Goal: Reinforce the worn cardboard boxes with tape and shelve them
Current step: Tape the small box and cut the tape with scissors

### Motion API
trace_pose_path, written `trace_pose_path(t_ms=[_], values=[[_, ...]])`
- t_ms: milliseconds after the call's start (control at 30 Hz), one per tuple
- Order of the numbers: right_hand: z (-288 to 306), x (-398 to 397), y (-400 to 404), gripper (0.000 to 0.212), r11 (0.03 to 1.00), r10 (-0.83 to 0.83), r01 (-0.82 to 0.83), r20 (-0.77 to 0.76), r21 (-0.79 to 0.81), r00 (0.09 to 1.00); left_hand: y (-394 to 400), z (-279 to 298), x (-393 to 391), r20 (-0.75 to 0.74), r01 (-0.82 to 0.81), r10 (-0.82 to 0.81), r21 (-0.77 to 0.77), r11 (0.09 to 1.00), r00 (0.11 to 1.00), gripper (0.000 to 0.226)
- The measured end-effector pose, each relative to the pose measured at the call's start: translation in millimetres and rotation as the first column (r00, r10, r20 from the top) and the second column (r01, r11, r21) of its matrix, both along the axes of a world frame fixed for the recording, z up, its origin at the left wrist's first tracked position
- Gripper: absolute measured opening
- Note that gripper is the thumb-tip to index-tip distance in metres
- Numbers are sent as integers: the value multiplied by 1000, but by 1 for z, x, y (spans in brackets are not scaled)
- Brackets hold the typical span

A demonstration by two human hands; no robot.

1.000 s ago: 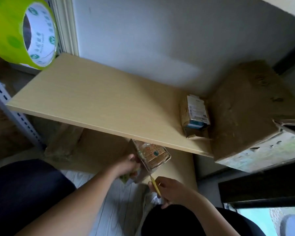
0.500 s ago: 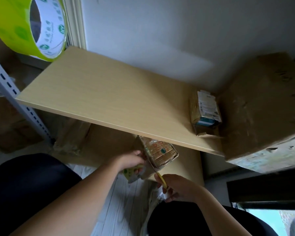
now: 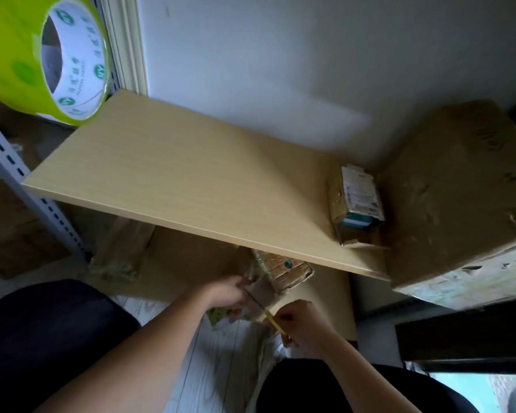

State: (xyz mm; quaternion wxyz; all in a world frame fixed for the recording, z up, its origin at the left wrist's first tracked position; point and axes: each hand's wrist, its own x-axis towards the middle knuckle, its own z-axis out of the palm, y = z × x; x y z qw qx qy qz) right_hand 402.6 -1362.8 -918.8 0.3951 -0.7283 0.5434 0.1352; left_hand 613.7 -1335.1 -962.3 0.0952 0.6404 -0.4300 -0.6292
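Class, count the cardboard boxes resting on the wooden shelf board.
2: a small labelled box near the right end, and a large taped box beside it, overhanging the edge. Others may be hidden.

Lime-green tape roll with white printed core; pale wood-grain shelf; brown boxes; possibly yellow-handled cutter.

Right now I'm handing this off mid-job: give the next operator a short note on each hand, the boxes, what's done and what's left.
Left hand: holds the small box below the shelf edge.
Right hand: grips the yellow-handled cutter, at the tape on that box.
Shelved already: large box and labelled small carton, at the right end.
Tape roll: top left, close to the camera.
Left: finish the cut, shelve this box.
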Motion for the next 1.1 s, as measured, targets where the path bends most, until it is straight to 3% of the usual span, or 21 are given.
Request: trace_pose_path(t_ms=[67,133,200,300,433,500,633,700,767,833,867,933,1000,1067,1100], values=[[7,0,5,32,964,217,-238,-164,-120,962,3,0,-7,38,91,-92,5,996,995,18],[17,0,8,35,940,232,-271,-197,-206,953,5,4,-9,118,136,-133,-16,991,984,22],[34,-5,8,30,945,162,-197,-147,-262,976,8,12,-3,119,122,-119,-21,992,986,29],[63,-16,11,19,929,196,-215,-91,-301,976,13,27,8,108,105,-100,-35,994,989,29],[106,-1,23,12,881,200,-108,156,-461,967,26,39,11,81,32,-27,-56,998,996,14],[124,15,19,17,779,190,-16,212,-627,958,34,43,10,92,-14,20,-63,998,996,9],[149,47,-27,16,497,18,197,237,-845,971,46,58,6,99,-65,74,-95,993,992,32],[152,58,-52,16,529,-127,169,120,-832,985,55,71,4,56,-97,106,-140,985,993,36],[147,65,-62,18,667,-194,86,-61,-740,979,66,84,4,-14,-153,153,-191,970,988,41],[141,66,-62,19,715,-212,102,-76,-691,974,78,95,7,-60,-195,186,-240,951,981,45],[138,65,-60,19,685,-207,126,-27,-717,978,83,99,8,-71,-211,199,-259,943,977,48],[128,61,-47,16,519,-73,113,88,-847,993,91,101,10,-102,-245,226,-279,928,969,55],[112,58,-23,5,371,186,-31,41,-928,982,96,97,10,-149,-317,286,-262,911,946,58],[82,54,2,7,313,367,-220,-96,-924,925,100,88,10,-123,-373,353,-249,894,928,54],[62,52,9,10,361,391,-297,-145,-884,909,101,81,10,-90,-387,376,-247,889,922,52]])
